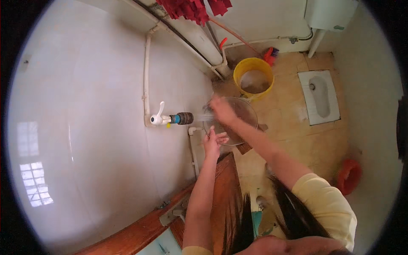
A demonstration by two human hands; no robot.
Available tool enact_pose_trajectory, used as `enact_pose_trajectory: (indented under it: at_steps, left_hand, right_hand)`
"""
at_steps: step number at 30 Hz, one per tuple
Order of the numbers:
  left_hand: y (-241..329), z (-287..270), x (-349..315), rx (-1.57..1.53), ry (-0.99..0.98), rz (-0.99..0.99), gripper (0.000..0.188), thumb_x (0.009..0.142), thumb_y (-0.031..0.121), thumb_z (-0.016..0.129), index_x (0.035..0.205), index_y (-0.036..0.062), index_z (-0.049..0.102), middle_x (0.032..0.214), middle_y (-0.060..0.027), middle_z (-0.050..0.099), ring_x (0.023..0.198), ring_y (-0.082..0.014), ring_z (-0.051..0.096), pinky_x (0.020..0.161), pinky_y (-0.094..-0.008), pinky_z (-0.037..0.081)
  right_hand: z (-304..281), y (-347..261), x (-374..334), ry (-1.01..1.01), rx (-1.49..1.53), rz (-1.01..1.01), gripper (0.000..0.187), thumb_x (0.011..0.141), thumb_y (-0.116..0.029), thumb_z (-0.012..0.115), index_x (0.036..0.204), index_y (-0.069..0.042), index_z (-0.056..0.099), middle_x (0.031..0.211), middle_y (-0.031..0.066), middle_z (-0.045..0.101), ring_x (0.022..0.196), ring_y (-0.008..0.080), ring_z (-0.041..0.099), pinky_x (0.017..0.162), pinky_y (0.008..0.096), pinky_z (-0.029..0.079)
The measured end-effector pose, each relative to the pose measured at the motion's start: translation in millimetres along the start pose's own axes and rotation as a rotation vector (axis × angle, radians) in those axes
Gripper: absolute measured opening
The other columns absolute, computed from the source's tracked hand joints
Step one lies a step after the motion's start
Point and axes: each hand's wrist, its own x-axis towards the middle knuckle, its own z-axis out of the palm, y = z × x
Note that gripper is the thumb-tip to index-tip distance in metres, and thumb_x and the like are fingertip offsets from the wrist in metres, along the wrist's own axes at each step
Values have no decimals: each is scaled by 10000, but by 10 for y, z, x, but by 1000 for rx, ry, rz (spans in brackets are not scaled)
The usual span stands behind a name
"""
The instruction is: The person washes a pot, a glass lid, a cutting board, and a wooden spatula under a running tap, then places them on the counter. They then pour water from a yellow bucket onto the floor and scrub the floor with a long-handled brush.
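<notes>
A white tap (pixel 157 119) with a blue and dark nozzle (pixel 182 118) juts from the wall, and water (pixel 204 117) sprays from it toward my hands. Below them stands a round basin (pixel 254 111) with a thin rim. My left hand (pixel 213 143) is held over the basin's near left edge, fingers apart and nothing in it. Reaching across the basin, my right hand (pixel 222 110) is close to the water stream and smeared by motion. Something dark shows beside its fingers, too blurred to tell whether it is held.
Beyond the basin stands a yellow bucket (pixel 236 76), with a red brush (pixel 270 55) behind it. A squat toilet (pixel 319 97) is set in the tiled floor at right. A red tub (pixel 349 176) stands by the right wall. A wooden door (pixel 223 178) lies near my left forearm.
</notes>
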Motion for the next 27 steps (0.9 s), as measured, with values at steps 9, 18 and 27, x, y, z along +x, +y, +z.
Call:
enact_pose_trajectory:
  at_steps: [9,18,27]
  left_hand:
    - [-140,28,442,-42,150,108,305,902,287,444,958,-12,464,681,-154,609,471,-197,561,453,-265,427]
    - [44,308,735,45,266,272,145,888,141,444,863,-1,425,682,-152,581,459,-171,509,433,-291,427]
    - [358,427,416,1846,265,977,546,793,175,581,1299,158,375,1231,-196,434,1143,-288,428,864,-446,403]
  right_hand:
    - [390,-82,-219,190,329,-189,365,747,-46,480,1112,-49,489,1199,226,431,1101,373,425,942,464,312]
    - [199,1154,-158,334,207,535,162,800,-178,507,797,-16,499,794,150,557,627,272,579,546,405,468]
    - [234,2042,-123,68,990,878,130,769,-109,568,722,10,545,575,89,542,466,171,519,437,359,417]
